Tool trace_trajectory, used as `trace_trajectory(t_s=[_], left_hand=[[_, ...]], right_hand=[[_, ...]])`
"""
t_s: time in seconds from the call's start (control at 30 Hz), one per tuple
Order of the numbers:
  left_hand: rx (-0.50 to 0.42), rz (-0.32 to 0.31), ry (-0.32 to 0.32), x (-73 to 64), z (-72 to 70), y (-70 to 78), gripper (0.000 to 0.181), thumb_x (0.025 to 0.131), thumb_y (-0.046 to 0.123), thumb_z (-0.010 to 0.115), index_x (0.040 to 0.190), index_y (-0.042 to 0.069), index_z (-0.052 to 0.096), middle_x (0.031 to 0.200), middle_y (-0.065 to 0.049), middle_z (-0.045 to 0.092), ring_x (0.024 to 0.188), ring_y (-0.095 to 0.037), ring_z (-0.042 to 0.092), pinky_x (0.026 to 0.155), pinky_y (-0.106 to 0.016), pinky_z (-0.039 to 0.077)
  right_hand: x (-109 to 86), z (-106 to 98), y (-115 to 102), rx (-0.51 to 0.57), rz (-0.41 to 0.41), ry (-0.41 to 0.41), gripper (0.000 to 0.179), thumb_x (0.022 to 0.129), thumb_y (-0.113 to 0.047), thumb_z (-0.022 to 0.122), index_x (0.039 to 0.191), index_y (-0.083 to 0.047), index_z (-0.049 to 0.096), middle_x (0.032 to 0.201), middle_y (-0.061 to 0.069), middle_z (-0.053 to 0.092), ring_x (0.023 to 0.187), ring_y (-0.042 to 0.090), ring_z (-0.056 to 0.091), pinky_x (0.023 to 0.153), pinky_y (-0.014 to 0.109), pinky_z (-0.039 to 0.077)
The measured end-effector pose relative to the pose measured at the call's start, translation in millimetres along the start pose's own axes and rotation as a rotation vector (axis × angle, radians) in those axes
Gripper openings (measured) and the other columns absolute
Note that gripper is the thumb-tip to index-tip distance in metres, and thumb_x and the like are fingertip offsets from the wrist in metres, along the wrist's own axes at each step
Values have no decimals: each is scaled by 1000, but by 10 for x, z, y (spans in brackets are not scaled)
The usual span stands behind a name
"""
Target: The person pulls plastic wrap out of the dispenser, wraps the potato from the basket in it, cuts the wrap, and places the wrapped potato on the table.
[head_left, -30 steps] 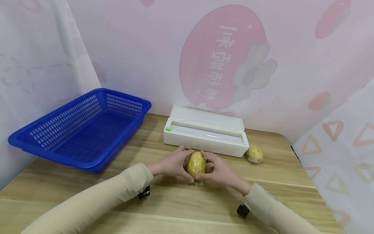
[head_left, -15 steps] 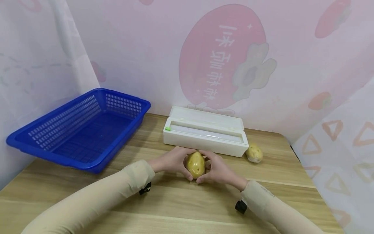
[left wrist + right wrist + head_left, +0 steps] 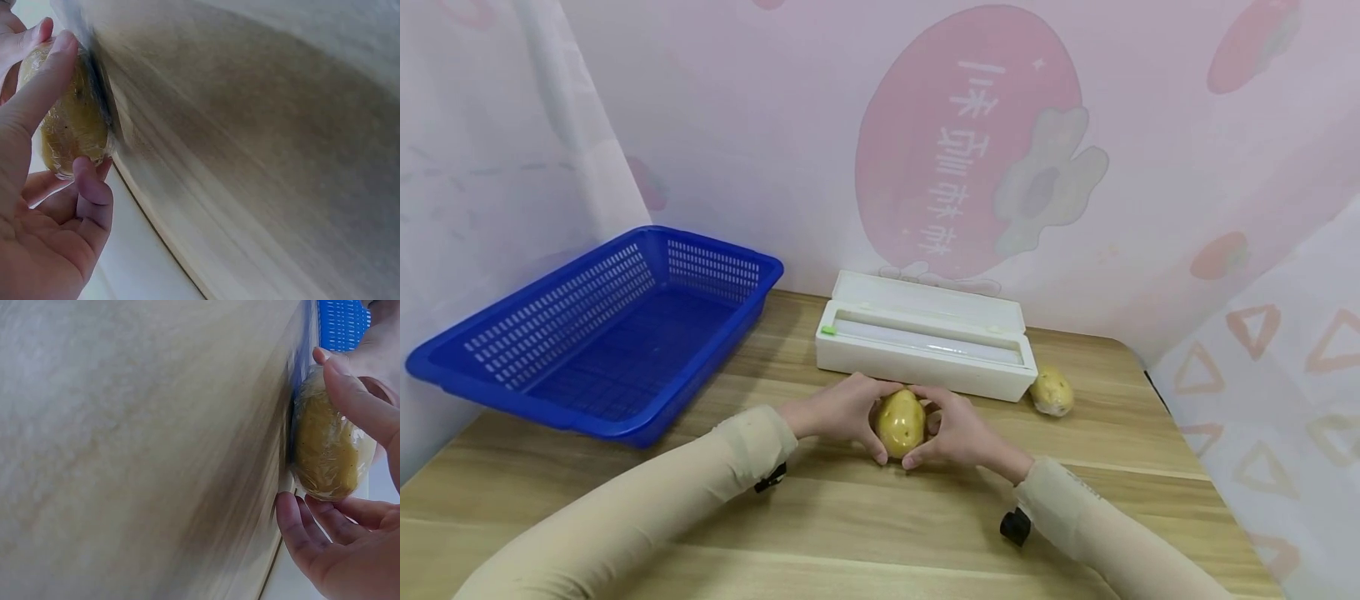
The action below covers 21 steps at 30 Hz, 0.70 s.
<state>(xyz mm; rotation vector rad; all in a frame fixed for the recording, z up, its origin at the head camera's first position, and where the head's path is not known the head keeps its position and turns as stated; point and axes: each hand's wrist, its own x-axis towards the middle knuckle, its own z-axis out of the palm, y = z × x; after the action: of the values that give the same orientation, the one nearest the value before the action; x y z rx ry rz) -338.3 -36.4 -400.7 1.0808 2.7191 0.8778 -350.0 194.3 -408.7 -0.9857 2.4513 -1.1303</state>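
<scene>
A yellow potato [image 3: 901, 423] wrapped in clear film sits between both hands, low over the wooden table, in the head view. My left hand [image 3: 848, 413] holds it from the left, thumb on the near side and fingers curled round the far end. From the right, my right hand [image 3: 956, 429] grips it in the same way, the two thumbs close together. In the left wrist view the film on the potato [image 3: 75, 125] looks crinkled and shiny. The right wrist view shows the potato [image 3: 328, 447] right at the table surface, thumb over its upper end.
Behind the hands stands an open white cling film box [image 3: 925, 358] with a film roll inside and its lid tipped back. A second wrapped potato [image 3: 1052, 392] lies at its right end. A blue plastic basket [image 3: 715, 358] occupies the table's left side. A printed curtain [image 3: 737, 125] hangs behind.
Both hands have closed in slightly round the potato, the right thumb shifting off its front to the near end. Hands and potato have barely moved otherwise.
</scene>
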Motion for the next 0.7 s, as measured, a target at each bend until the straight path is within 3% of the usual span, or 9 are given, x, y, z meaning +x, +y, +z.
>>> trace_trajectory(t_s=[0.23,0.7], left_hand=[[31,-7,22,5,19,-25,93,56,38,97,133,4,56,109,2,66,91,-6,59,79,-25,50],[3,1,35,-12,17,-2,85,56,36,97,130,11,61,103,7,66,90,-7,60,79,-26,50]], right_hand=[[10,-4,-6,49,44,-10,102,58,-28,98,143,-7,47,126,6,58,96,18,64,78,33,55],[20,0,2,79,89,-15,101,57,-25,98,142,-4,46,120,6,60,97,18,63,78,33,55]])
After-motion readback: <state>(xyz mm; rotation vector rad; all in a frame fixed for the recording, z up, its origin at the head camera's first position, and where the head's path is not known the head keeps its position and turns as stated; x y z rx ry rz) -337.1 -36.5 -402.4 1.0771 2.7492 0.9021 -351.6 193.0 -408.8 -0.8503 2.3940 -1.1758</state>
